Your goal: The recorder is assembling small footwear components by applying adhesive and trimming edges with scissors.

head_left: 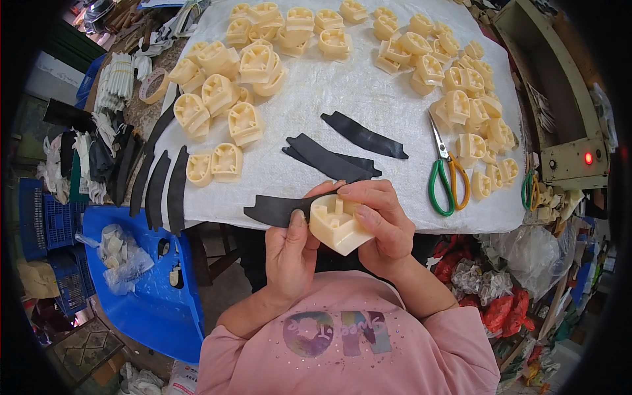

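Note:
Just past the table's near edge, my right hand (382, 227) grips a cream plastic heel-shaped block (341, 227), its hollow side with small posts facing up. My left hand (291, 247) pinches a black curved strip (275, 209) between thumb and fingers, close against the block's left side. The strip's far end runs behind the block near my right fingertips. Beyond my hands, several more black strips (332, 158) lie on the white cloth (283, 118). Green-and-orange-handled scissors (446, 174) rest to the right, blades pointing away.
Many cream blocks (220, 95) stand in clusters at the far left, with more (461, 99) along the right. Black strips (176, 191) hang over the left edge. A blue plastic chair (151, 316) stands at lower left. A metal box with a red light (579, 161) sits at right.

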Demonstrator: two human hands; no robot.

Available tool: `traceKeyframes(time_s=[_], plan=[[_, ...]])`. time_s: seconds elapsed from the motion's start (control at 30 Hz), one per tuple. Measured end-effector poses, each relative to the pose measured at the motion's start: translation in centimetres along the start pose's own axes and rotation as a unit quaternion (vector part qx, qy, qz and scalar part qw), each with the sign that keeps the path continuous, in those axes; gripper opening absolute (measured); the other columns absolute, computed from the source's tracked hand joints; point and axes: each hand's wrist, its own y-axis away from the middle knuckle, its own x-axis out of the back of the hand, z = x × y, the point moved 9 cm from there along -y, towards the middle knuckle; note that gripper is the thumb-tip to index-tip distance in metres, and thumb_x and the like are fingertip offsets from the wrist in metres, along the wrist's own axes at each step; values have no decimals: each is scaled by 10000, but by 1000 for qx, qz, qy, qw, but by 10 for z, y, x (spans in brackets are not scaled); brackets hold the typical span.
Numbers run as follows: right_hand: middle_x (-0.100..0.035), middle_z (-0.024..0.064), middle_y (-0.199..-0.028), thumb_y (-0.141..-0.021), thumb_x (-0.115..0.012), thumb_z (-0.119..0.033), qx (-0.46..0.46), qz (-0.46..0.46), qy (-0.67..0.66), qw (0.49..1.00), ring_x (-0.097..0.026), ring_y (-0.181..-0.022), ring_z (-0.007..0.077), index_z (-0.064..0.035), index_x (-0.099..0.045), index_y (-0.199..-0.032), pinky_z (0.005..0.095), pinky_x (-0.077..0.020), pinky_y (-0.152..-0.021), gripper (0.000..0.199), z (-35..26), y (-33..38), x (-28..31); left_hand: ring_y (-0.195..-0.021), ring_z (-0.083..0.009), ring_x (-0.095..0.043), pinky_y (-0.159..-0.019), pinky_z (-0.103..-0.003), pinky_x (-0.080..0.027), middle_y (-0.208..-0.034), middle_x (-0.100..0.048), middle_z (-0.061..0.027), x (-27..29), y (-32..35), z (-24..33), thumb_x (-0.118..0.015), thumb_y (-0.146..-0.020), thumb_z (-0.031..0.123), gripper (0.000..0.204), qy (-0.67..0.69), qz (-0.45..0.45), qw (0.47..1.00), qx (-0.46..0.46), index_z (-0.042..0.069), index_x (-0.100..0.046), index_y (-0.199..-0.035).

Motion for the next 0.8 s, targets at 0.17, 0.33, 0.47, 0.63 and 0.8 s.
traceKeyframes(time_s=[0.17, 0.33, 0.47, 0.63, 0.8], plan=[[-600, 137, -1027, -626, -621, 104, 7, -17, 90, 996, -532, -804, 284, -69, -554, -1093, 347, -463, -668, 502, 5, -1, -4, -1218, -276, -455, -1026, -372, -367, -1340, -416, -214, 4, 4, 2, -262, -1006, 265, 491, -103, 53, 993, -4, -128, -370, -1281], [-606, 114, -1015, -573, -655, 68, 26, -17, 113, 993, -485, -774, 257, -79, -569, -1069, 353, -409, -667, 524, 5, -3, -1, -1189, -286, -479, -1000, -380, -396, -1295, -453, -230, 9, 1, 8, -272, -1003, 255, 486, -173, 41, 984, -22, -142, -388, -1257], [-599, 82, -986, -574, -677, -1, 14, -23, 120, 992, -470, -807, 248, -121, -587, -1047, 392, -337, -733, 496, 8, -3, 3, -1013, -257, -597, -879, -351, -492, -1135, -568, -235, 31, 0, 27, -370, -982, 183, 397, -258, 102, 959, -65, -150, -476, -1169], [-529, 44, -895, -604, -654, -58, -18, -163, 242, 956, -461, -827, 241, -183, -607, -993, 449, -267, -786, 412, -6, -16, -10, -803, -99, -591, -734, -233, -493, -891, -662, -103, 35, 5, 39, -486, -950, 140, 267, -330, 141, 928, -104, -73, -612, -1051], [-439, 41, -807, -599, -635, -37, -90, -235, 301, 920, -447, -822, 239, -183, -611, -944, 472, -243, -809, 376, 2, -15, -15, -845, -160, -621, -776, -289, -533, -965, -638, -141, 32, 0, 21, -484, -948, 121, 282, -340, 114, 933, -42, -108, -584, -1079]])
